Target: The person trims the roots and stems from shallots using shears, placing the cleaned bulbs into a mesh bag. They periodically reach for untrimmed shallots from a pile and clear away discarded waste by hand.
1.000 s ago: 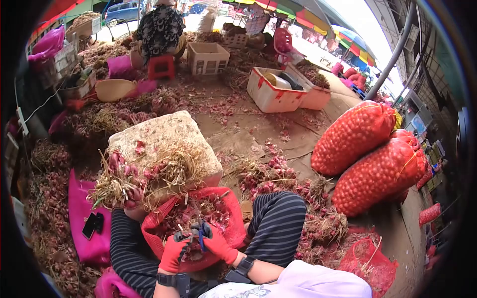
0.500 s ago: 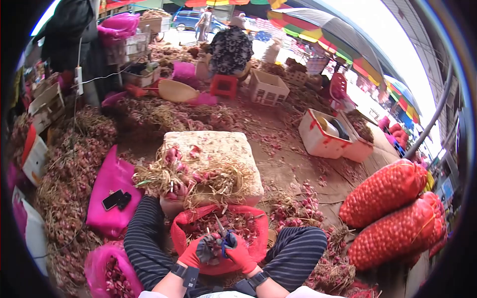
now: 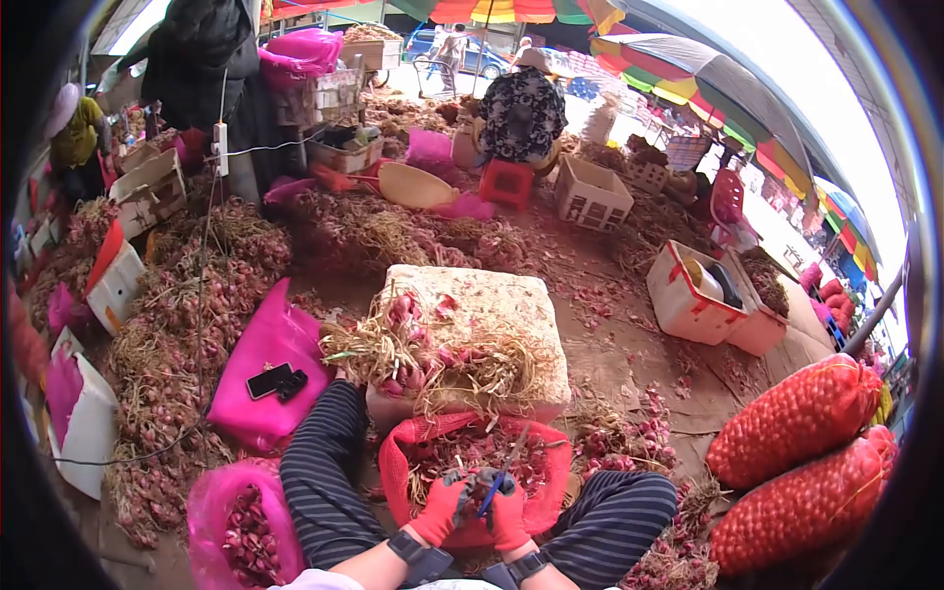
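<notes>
Head view, entries. Left hand (image 3: 442,508): grip closed on a shallot (image 3: 462,480), held over the red mesh sack (image 3: 393,467) between the knees. Right hand (image 3: 509,513): grip closed round scissors (image 3: 500,479). Shallot probably light, firm, papery-skinned; best held by the bulb.

Head camera looks forward and down, close over the mesh bag (image 3: 397,474).

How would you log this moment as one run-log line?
left hand: red glove, grip unclear | right hand: red glove, holds blue-handled scissors | under hands: red mesh bag of shallots | ahead: foam box
</notes>
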Demonstrator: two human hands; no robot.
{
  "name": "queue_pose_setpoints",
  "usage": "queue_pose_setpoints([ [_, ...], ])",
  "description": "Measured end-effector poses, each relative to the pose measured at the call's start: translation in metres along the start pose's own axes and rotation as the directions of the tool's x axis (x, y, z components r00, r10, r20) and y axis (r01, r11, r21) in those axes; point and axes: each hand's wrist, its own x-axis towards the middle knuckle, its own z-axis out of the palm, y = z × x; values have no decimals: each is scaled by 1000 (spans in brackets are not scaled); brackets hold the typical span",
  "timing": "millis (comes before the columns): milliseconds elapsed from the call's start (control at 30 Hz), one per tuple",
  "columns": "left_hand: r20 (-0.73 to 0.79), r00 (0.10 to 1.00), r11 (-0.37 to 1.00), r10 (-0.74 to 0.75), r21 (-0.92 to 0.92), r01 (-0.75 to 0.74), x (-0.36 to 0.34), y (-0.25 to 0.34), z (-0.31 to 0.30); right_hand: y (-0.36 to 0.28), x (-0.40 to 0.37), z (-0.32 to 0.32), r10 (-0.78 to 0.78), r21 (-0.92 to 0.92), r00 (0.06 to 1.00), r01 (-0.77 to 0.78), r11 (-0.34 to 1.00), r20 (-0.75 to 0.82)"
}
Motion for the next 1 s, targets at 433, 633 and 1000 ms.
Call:
queue_pose_setpoints([
  [433,213,792,62,572,952,-301,-7,19,29,0,4,4,-84,184,993,97,978,-79],
  [633,415,673,-71,612,876,-476,-21,38,37,0,3,-5,205,499,965,-259,827,161],
  [1000,-20,746,577,665,648,-497,12,32,-2,-29,-3,2,134,523,975,-210,826,179],
])
